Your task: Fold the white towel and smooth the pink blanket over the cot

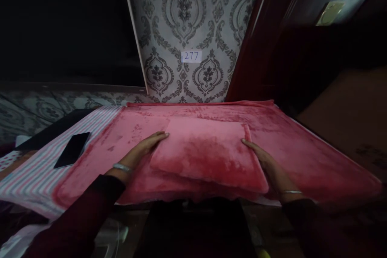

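A folded pink plush cloth (202, 149) lies between my hands, its near part a darker red where the pile is brushed the other way. My left hand (152, 142) holds its left edge, thumb on top and the other fingers mostly hidden beneath. At the right edge, my right hand (261, 157) grips in the same manner, with its thumb over the border. Under the folded piece a larger pink plush cloth (290, 141) is spread across the table.
A black smartphone (72, 150) rests on a striped cloth (33, 173) at the left. Behind the table are patterned wallpaper (184, 16) with a paper label reading 277 (191, 56), a large dark screen (66, 28) and a dark red wooden frame (256, 40).
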Tool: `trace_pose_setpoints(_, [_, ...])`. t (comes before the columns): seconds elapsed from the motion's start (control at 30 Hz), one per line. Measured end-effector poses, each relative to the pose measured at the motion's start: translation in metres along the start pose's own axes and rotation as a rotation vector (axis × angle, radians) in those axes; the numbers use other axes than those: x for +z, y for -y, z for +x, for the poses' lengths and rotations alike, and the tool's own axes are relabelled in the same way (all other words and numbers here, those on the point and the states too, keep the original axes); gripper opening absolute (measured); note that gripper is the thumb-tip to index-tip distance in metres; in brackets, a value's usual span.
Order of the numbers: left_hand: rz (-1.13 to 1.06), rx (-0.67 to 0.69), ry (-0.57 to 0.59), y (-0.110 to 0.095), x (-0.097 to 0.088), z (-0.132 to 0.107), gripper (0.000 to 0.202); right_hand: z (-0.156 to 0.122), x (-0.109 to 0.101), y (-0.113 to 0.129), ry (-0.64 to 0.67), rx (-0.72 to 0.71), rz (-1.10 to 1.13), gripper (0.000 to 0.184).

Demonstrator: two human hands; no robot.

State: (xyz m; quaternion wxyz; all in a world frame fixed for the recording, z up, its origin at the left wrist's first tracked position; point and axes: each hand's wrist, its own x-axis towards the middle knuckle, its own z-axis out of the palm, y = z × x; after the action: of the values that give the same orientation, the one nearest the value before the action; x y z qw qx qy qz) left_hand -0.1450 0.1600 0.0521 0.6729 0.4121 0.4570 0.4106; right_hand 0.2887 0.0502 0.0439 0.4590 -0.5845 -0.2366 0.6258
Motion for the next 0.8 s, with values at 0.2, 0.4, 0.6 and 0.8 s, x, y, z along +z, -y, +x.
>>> trace_pose_setpoints(0.2, [0.254, 0.218, 0.066, -0.011, 0.034, 0.025, 0.084, 0.006, 0.005, 0.008, -0.053, -0.199, -0.069, 0.029])
trace_pose_setpoints(0.4, [0.301, 0.388, -0.009, -0.062, 0.034, -0.020, 0.079, -0.004, 0.004, 0.052, -0.070, -0.361, -0.093, 0.031])
trace_pose_setpoints(0.6, [0.169, 0.231, -0.215, -0.063, 0.023, -0.039, 0.066, 0.029, 0.034, 0.060, -0.075, -0.427, -0.183, 0.025])
trace_pose_setpoints(0.8, [0.342, 0.168, -0.442, -0.004, -0.035, -0.052, 0.037, 0.033, 0.023, -0.004, -0.176, -0.496, -0.319, 0.029])
